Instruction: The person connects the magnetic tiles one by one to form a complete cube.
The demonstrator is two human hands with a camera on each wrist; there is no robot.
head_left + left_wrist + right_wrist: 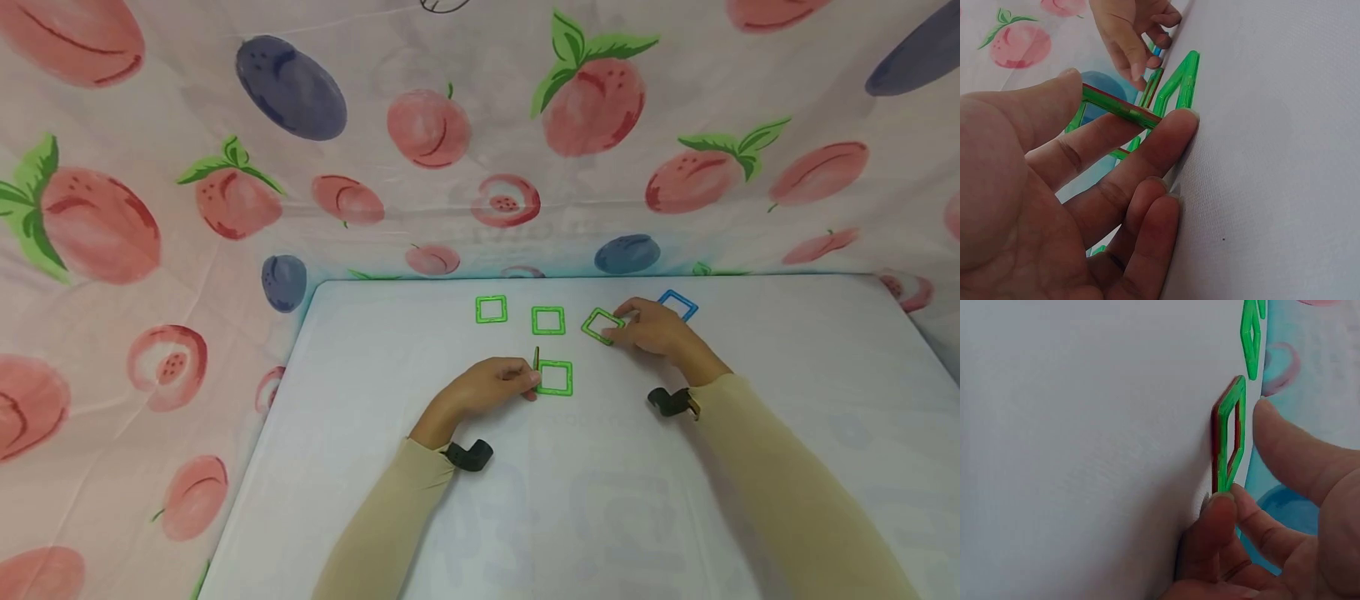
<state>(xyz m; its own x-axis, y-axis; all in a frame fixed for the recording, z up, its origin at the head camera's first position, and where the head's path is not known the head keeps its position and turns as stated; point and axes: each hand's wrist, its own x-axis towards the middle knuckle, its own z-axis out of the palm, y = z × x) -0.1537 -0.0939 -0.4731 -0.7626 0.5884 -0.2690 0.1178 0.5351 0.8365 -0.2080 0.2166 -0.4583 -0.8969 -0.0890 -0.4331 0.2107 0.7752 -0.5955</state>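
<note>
In the head view, my left hand (495,383) pinches a green square magnetic tile (537,358) that stands on edge, seen nearly edge-on. It meets the left side of another green tile (557,378) lying flat. The left wrist view shows the upright tile (1122,109) between thumb and fingers, with a reddish rim. To the right, my right hand (651,327) has its fingertips curled about the near corner of a third green tile (602,326), turned diagonally. In the right wrist view that tile (1229,434) also shows a reddish edge.
Two more green tiles (491,309) lie flat in a row toward the table's back edge. Behind my right hand is a blue square tile (678,305), partly hidden. A fruit-print cloth (427,217) rises behind the white table (600,500) and at its left.
</note>
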